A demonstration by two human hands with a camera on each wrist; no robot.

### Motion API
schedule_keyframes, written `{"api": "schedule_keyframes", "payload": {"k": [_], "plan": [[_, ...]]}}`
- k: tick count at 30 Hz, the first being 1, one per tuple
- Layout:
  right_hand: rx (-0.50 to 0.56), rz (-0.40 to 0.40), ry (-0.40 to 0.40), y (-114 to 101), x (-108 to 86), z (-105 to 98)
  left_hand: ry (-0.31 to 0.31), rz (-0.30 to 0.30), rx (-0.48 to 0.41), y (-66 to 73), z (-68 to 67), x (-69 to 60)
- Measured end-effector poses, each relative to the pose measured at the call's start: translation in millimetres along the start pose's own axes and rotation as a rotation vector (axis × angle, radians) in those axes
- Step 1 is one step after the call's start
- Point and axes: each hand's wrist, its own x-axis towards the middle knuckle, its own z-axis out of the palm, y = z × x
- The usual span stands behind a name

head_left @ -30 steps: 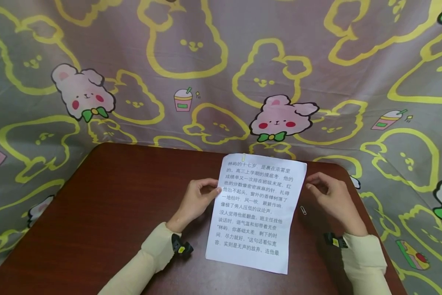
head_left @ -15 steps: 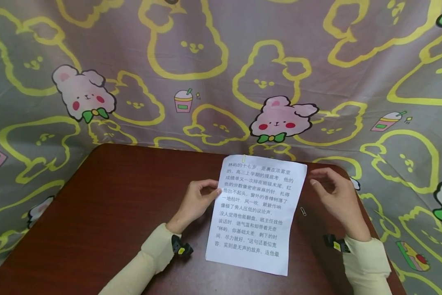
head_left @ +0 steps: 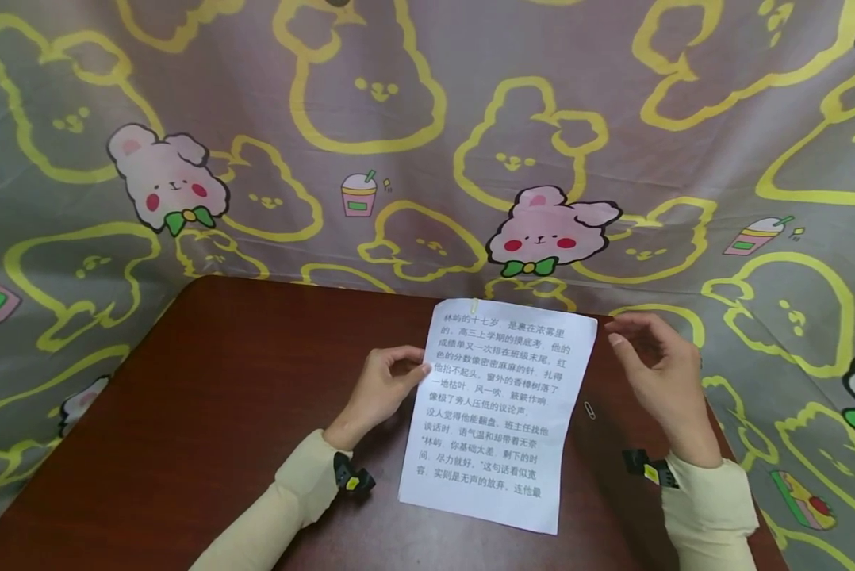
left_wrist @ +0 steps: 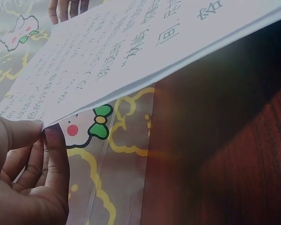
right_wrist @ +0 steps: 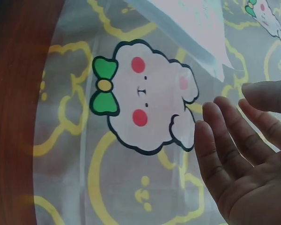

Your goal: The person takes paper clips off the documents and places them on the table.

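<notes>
Printed sheets of paper (head_left: 499,412) stand tilted above the table, several lines of Chinese text facing me. A pale yellow paper clip (head_left: 474,306) sits on their top edge, left of the middle. My left hand (head_left: 379,392) pinches the left edge of the sheets between thumb and fingers; the left wrist view shows the thumb (left_wrist: 21,133) on the printed side. My right hand (head_left: 659,381) hovers beside the upper right corner, apart from the paper. In the right wrist view its fingers (right_wrist: 225,140) are loosely bent and hold nothing. A small paper clip (head_left: 589,410) lies on the table, right of the sheets.
The dark red-brown wooden table (head_left: 220,412) extends to the left of the sheets. Behind and around it hangs a grey curtain (head_left: 413,103) with yellow outlines and rabbit faces, close to the table's far edge.
My right hand has drawn away from the sheets' right edge, a little to the right and up. The left hand and the sheets hold nearly still.
</notes>
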Motion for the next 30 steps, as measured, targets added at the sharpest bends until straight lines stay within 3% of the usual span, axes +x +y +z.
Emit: {"api": "schedule_keyframes", "payload": {"k": [5,15,30], "plan": [[0.024,-0.015,0.015,-9,2.5,1,0.007,-0.014,0.009,-0.3,-0.3,0.0],[0.05,-0.151,0.057,-24,7.6,9,0.004,-0.008,0.013,0.4,-0.5,0.5],[0.078,-0.215,0.023,-49,16.6,31,-0.007,0.008,0.007,0.4,-0.3,0.5]]}}
